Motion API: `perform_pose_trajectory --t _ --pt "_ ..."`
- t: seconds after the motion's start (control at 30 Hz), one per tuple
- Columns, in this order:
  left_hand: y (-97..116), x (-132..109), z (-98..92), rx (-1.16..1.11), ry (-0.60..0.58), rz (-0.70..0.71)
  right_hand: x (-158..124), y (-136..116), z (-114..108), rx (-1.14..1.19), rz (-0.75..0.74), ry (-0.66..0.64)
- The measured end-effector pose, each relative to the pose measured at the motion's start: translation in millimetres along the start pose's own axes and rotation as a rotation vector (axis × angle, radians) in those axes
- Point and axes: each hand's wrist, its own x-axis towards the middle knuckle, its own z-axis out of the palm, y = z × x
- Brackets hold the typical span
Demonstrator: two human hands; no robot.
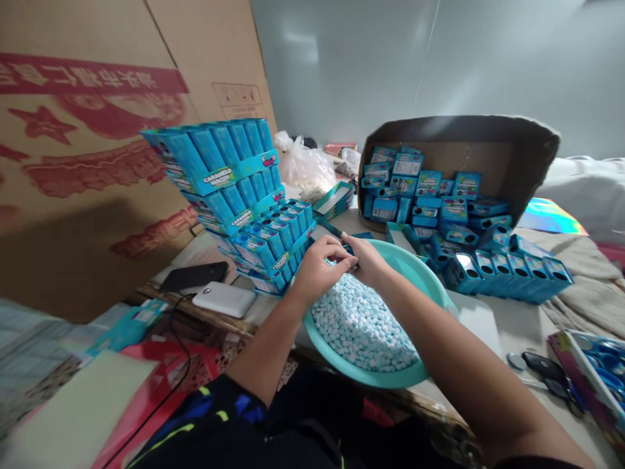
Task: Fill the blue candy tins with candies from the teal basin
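A teal basin (415, 267) holds a heap of small pale blue candies (359, 326). Above its far side my left hand (319, 267) and my right hand (368, 260) meet, fingers curled around a small blue box (347, 249) that is mostly hidden between them. Both hands are closed on it. Left of the hands stands a stack of blue display trays (239, 195) packed with small blue boxes.
An open cardboard box (488, 150) spills several small blue boxes onto the table at the right. A row of open blue boxes (508, 270) stands beside the basin. A phone (194, 276), a white power bank (223, 299), scissors (549, 372), a plastic bag (307, 166) and a large carton wall (97, 130) surround the spot.
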Motion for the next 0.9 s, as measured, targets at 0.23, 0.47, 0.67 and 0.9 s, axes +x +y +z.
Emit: perform_pose_trajectory --t 0.23,0.47,0.67,0.9 --pt "7 -12 14.7 0.075 0.103 -0.002 -3 0 -5 -0.012 -0.029 0.076" --pt "8 2 -62.1 0.627 0.055 0.05 9 0 -16 -0.134 -0.177 0.147" --pt "-8 39 -141.0 1.043 -0.076 -0.355 7 -3 -13 -0.21 -0.289 0.125" --pt "-20 49 -157.1 1.175 -0.219 -0.383 6 -4 -14 -0.22 -0.304 0.135"
